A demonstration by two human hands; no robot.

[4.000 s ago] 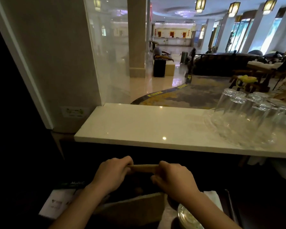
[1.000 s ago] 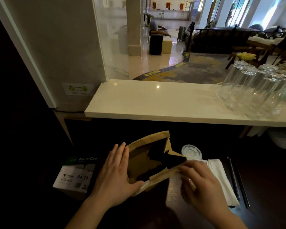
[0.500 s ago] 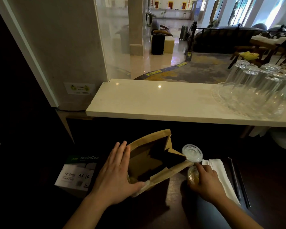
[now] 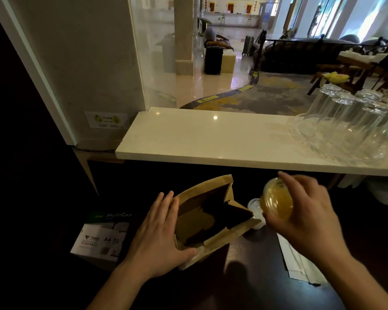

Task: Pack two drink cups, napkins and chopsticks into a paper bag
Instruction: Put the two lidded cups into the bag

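A brown paper bag (image 4: 202, 220) stands open on the dark table, its mouth facing up. My left hand (image 4: 157, 233) lies flat against the bag's left side, with the thumb at its near corner. My right hand (image 4: 300, 215) holds a clear cup of orange drink (image 4: 277, 200) in the air, just right of the bag's mouth. A second lidded cup (image 4: 255, 206) stands on the table under it, partly hidden. White napkins (image 4: 296, 258) lie under my right forearm. The chopsticks are not visible.
A pale stone counter (image 4: 211, 139) runs across above the dark table, with several upturned glasses (image 4: 349, 121) at its right end. A box of A4 paper (image 4: 103, 238) sits low to the left of the bag. A wall and glass pane stand at the left.
My right hand has taken one drink cup from the table and lifted it up beside the bag's mouth. My left hand stays on the bag's side.
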